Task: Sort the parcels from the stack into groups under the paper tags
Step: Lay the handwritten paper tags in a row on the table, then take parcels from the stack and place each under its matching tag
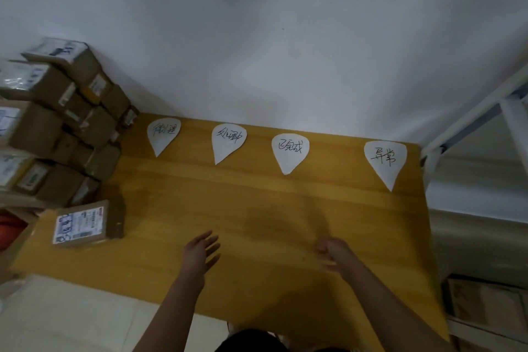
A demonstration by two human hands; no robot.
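Observation:
A stack of brown cardboard parcels with white labels rises at the table's far left corner. One flat parcel lies apart, label up, near the left front of the wooden table. Several white teardrop paper tags with handwriting lie along the far edge: the first tag, the second tag, the third tag, the rightmost tag. My left hand hovers over the table with fingers spread, holding nothing. My right hand hangs loosely curled and holds nothing.
A white wall runs behind the table. A white metal shelf frame stands at the right, with a box low beside it. An open carton with something red sits at the left edge.

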